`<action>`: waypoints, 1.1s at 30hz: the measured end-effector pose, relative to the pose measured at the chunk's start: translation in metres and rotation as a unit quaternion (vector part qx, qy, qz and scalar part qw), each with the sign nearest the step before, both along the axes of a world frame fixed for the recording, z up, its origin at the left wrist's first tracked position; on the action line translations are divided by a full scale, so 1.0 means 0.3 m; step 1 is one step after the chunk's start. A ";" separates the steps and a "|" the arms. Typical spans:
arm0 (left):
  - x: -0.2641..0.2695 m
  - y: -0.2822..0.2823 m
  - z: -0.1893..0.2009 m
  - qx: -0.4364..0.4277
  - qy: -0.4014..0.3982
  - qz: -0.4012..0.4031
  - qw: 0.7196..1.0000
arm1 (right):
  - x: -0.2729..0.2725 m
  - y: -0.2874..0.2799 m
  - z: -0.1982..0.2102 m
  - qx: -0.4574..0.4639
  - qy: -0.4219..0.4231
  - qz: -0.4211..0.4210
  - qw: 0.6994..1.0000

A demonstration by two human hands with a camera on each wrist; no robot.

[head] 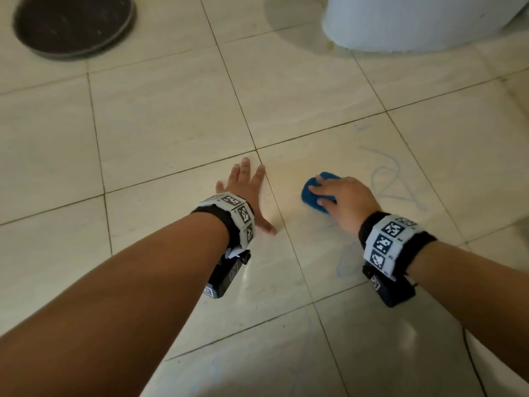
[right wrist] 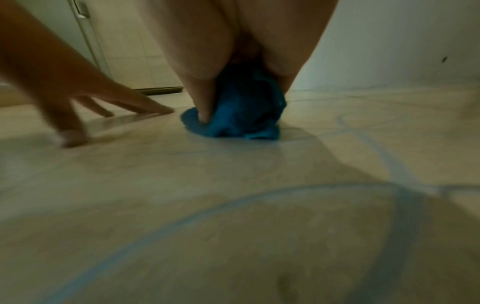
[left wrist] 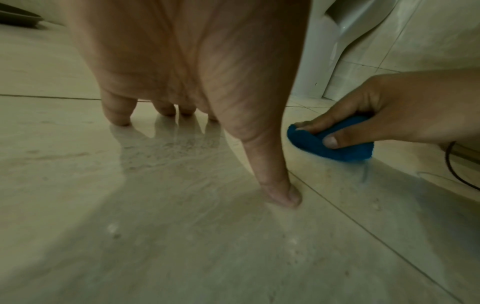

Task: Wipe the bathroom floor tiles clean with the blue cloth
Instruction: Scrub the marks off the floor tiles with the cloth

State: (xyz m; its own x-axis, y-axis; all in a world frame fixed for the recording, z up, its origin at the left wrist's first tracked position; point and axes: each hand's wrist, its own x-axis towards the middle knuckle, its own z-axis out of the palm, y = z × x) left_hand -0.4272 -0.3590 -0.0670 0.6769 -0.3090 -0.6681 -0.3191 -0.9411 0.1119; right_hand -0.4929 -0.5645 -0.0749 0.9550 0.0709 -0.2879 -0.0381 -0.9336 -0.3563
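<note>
My right hand (head: 340, 196) grips a bunched blue cloth (head: 312, 193) and holds it down on the cream floor tiles (head: 171, 110); fingers and thumb curl round the cloth (left wrist: 335, 148), seen again from behind in the right wrist view (right wrist: 241, 115). My left hand (head: 246, 193) lies flat on the tile to the cloth's left, fingers spread and straight, fingertips (left wrist: 116, 119) touching the floor. Blue scribbled lines (head: 392, 181) mark the tile to the right of the cloth, and more blue lines (right wrist: 207, 214) run under my right wrist.
A white toilet base (head: 415, 24) stands at the far right. A dark round tray (head: 74, 24) lies on the floor at the far left. A thin black cable (head: 472, 362) trails along the floor by my right forearm.
</note>
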 end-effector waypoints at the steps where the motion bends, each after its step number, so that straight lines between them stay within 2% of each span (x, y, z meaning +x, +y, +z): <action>1: -0.001 -0.001 0.000 -0.001 0.001 0.001 1.000 | -0.021 0.016 0.010 -0.009 0.010 0.023 1.000; 4: 0.000 -0.001 0.000 -0.001 -0.002 0.002 1.000 | -0.159 0.109 0.025 0.030 0.042 0.213 0.976; 5: 0.001 -0.002 0.001 0.000 -0.002 0.002 1.000 | -0.173 0.105 0.022 0.033 0.053 0.253 0.965; 6: 0.001 -0.002 0.003 0.001 0.000 0.003 1.000 | -0.156 0.082 0.017 0.027 0.052 0.255 0.965; 8: -0.002 -0.005 0.008 -0.002 0.006 0.006 1.000 | -0.078 0.007 0.003 0.010 0.029 0.139 0.990; 10: -0.002 -0.006 0.013 -0.001 0.007 0.006 1.000 | -0.033 -0.056 -0.004 -0.005 -0.017 0.001 1.000; 11: -0.003 -0.007 0.014 0.000 0.008 0.006 1.000 | -0.043 -0.047 0.000 -0.021 -0.024 -0.007 0.999; 12: -0.004 -0.007 0.014 0.001 0.009 0.007 1.000 | -0.069 -0.019 0.002 -0.012 -0.025 0.022 0.999; 14: -0.004 -0.006 0.015 0.000 0.009 0.008 1.000 | -0.154 0.053 0.005 0.026 -0.026 0.173 0.984; 15: -0.002 -0.005 0.015 0.000 0.008 0.008 1.000 | -0.179 0.071 0.014 0.037 0.000 0.233 0.972; 16: -0.001 -0.006 0.016 0.001 0.010 0.009 1.000 | -0.174 0.061 0.016 0.029 0.028 0.257 0.966; 17: -0.004 -0.007 0.016 0.002 0.012 0.009 1.000 | -0.144 0.029 0.012 0.031 0.034 0.232 0.972; 19: -0.005 -0.009 0.014 0.001 0.011 0.010 1.000 | -0.063 -0.059 0.013 0.017 0.010 0.069 0.997; 20: -0.005 -0.007 0.014 0.001 0.011 0.011 1.000 | -0.040 -0.092 0.013 0.013 -0.016 -0.012 1.000; 21: -0.006 -0.005 0.015 0.000 0.014 0.011 1.000 | -0.039 -0.098 0.023 0.002 -0.030 -0.048 0.998; 22: -0.006 -0.003 0.013 -0.001 0.015 0.011 1.000 | -0.060 -0.085 0.028 -0.013 -0.017 -0.028 0.999; 25: -0.001 0.002 0.004 -0.002 0.010 0.003 1.000 | -0.161 0.005 0.026 0.010 0.043 0.151 0.988; 26: 0.001 0.004 0.003 0.003 0.006 -0.002 1.000 | -0.161 0.000 0.025 0.026 0.050 0.179 0.982; 27: 0.002 0.005 0.003 0.010 0.006 -0.007 1.000 | -0.135 -0.022 0.023 0.030 0.045 0.180 0.982; 28: 0.002 0.006 0.005 0.016 0.009 -0.011 1.000 | -0.096 -0.056 0.016 0.029 0.044 0.135 0.989; 31: 0.019 -0.004 0.022 0.022 0.006 -0.010 1.000 | -0.015 -0.144 -0.014 -0.003 -0.037 -0.062 0.997; 32: 0.030 -0.013 0.029 0.016 -0.002 -0.012 1.000 | -0.017 -0.126 -0.019 -0.022 -0.039 -0.067 0.997; 33: 0.044 -0.029 0.035 0.009 -0.012 -0.018 1.000 | -0.029 -0.096 -0.019 -0.026 -0.038 -0.036 0.998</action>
State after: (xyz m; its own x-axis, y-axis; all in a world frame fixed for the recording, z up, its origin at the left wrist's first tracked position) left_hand -0.4141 -0.3678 -0.0565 0.6809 -0.3221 -0.6577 -0.3559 -0.9305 0.0872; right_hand -0.5017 -0.5932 -0.0805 0.9765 -0.0111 -0.2152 -0.0794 -0.9468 -0.3117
